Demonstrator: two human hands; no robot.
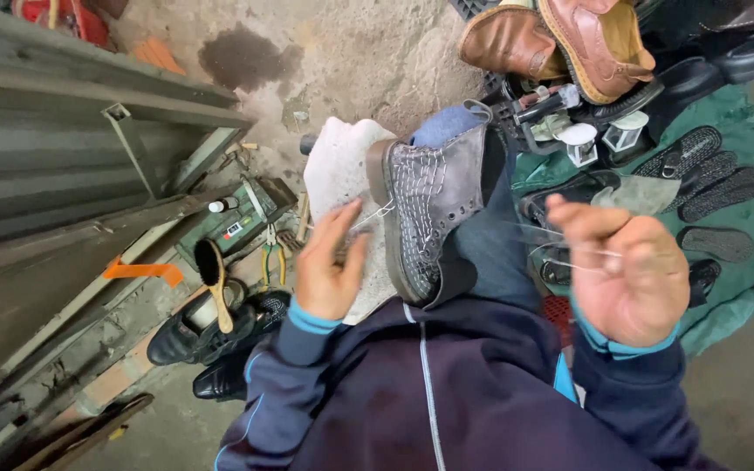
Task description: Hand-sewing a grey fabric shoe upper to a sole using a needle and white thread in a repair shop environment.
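While it rests sole-side left across the person's lap, propped on the knee, the grey lace-up boot point(434, 209) sits at the middle of the scene, between the two hands. It looks fairly heavy and stiff at the thick sole and toe, softer up the ankle shaft, so the firm sole edge or the heel seems the surest place to hold it; the scuffed leather should not be slippery. Behind it lies a pale cloth point(338, 170) over the knee.

To the left, the left hand point(329, 262) curls near the boot's sole edge, fingers half closed around what appears to be a thin metal needle or awl, though blur hides the exact grip. To the right, the right hand point(626, 262) is closed on a fine pale thread point(560, 262) that runs taut back toward the boot. That thread is light, thin and probably slick, best pinched or wrapped round a finger.

On the floor at near left stand black shoes point(211, 336) with a wooden brush point(214, 279) on top.
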